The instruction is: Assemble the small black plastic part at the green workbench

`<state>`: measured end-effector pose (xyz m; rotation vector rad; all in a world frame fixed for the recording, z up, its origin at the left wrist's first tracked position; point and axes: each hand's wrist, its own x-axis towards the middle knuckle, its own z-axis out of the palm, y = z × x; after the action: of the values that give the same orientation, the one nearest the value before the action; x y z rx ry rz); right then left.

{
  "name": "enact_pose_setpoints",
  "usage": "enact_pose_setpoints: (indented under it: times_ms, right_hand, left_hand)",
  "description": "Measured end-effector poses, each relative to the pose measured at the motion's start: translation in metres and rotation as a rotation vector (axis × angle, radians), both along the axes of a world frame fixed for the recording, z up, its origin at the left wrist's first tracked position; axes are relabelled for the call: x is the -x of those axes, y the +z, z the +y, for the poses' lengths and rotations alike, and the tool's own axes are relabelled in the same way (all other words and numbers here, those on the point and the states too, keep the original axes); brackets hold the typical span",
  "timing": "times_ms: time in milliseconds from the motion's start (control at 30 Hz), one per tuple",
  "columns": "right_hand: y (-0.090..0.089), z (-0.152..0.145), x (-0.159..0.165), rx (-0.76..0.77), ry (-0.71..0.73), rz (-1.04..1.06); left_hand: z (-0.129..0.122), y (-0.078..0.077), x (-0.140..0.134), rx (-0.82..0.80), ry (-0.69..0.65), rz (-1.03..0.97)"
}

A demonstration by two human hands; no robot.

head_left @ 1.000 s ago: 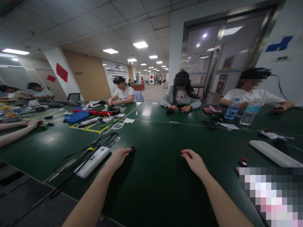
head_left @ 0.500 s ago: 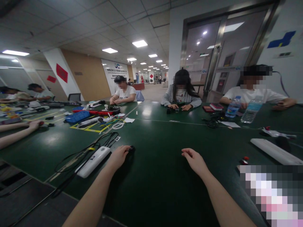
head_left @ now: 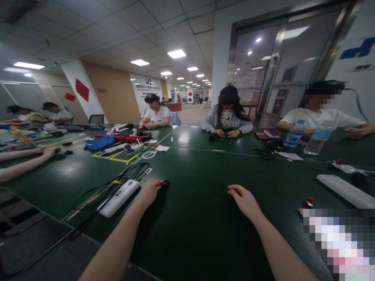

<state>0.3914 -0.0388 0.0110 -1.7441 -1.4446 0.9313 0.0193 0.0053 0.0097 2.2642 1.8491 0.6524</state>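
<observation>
My left hand (head_left: 150, 192) is closed on a small black object (head_left: 165, 183) at the middle of the green table (head_left: 193, 226). Its kind is too small to make out, and the fingers partly cover it. To the right, apart from it, my right hand (head_left: 242, 198) rests over the tabletop with loosely bent fingers and nothing visible in them. Just left of my left hand lies a white power strip (head_left: 118, 198) marked 2, with black cables (head_left: 108, 181) trailing from it.
Beyond are a blue basket (head_left: 100, 143), a white cable coil (head_left: 149, 155) and loose wires. Water bottles (head_left: 318, 140) and a white bar (head_left: 345, 191) stand or lie on the right. A pixelated patch covers the lower right. Several people sit around the table.
The whole view has shifted slightly to the right, with the camera turning a little left. Both hands keep nearly the same pose, the left still on the small black object.
</observation>
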Motion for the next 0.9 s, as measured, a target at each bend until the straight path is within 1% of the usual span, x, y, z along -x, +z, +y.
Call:
enact_pose_setpoints:
  times_ms: [233,433,567,700,800,833,900]
  right_hand:
    - [0.0002,0.0002,0.0003,0.008,-0.004,-0.010]
    - [-0.0002,0.0001,0.0000,-0.003,-0.004,-0.012]
    - [0.0012,-0.0021,0.0012,-0.021,0.006,-0.001]
    - [0.0036,-0.0050,0.0036,-0.020,0.000,0.014]
    - [0.0053,-0.0062,0.0047,-0.010,-0.010,0.024]
    - [0.0058,-0.0064,0.0048,-0.007,-0.011,0.028]
    - [0.0067,-0.0068,0.0047,-0.004,-0.013,0.037]
  left_hand:
    - [-0.0010,-0.0024,-0.0027,0.027,0.062,-0.027]
    - [-0.0027,0.0000,-0.0024,0.017,-0.013,-0.046]
    - [-0.0014,0.0000,-0.0012,0.023,-0.011,-0.024]
    - [0.0008,-0.0044,0.0018,-0.035,-0.005,0.033]
    - [0.0018,-0.0074,0.0034,-0.136,0.059,0.129]
    - [0.0019,-0.0078,0.0037,-0.148,0.072,0.140]
    - [0.0018,-0.0079,0.0036,-0.104,0.048,0.105]
